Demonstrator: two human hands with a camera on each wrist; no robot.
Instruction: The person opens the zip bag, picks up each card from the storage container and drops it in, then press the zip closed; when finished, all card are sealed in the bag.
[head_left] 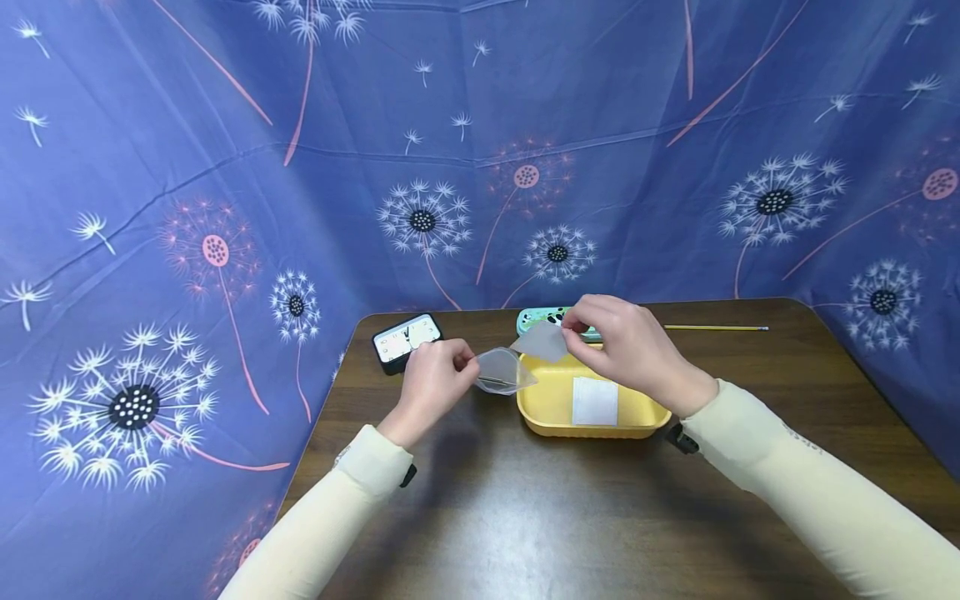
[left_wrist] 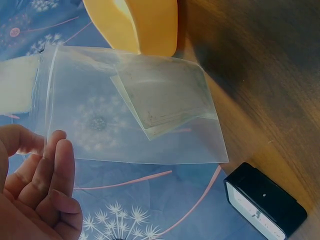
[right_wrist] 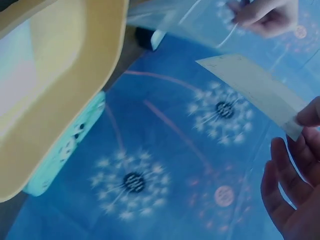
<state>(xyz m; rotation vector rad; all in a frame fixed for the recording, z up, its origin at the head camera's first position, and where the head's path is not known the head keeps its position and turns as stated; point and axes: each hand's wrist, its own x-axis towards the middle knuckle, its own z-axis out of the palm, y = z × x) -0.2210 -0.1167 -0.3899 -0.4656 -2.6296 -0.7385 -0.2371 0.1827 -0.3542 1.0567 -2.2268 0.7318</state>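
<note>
My left hand (head_left: pixel 438 379) pinches a clear zip bag (left_wrist: pixel 90 115) near its zip edge and holds it up beside the basket. Several thin square sheets (left_wrist: pixel 162 95) lie inside the bag, toward its far end. Between thumb and fingers, my right hand (head_left: pixel 626 346) pinches a pale square sheet (right_wrist: pixel 255 85) by one corner, above the basket's back rim. The sheet is apart from the bag's mouth in the right wrist view. Below the hands stands a yellow basket (head_left: pixel 540 423), and white square sheets (head_left: pixel 595 402) lie in it.
A black-cased clock (head_left: pixel 386 350) stands at the table's back left, close to my left hand. Behind the basket lies a mint-green case (head_left: pixel 534 317) with a panda print. A yellow pencil (head_left: pixel 720 327) lies along the back right of the wooden table (head_left: pixel 487 517). A patterned blue cloth (head_left: pixel 480 217) hangs behind.
</note>
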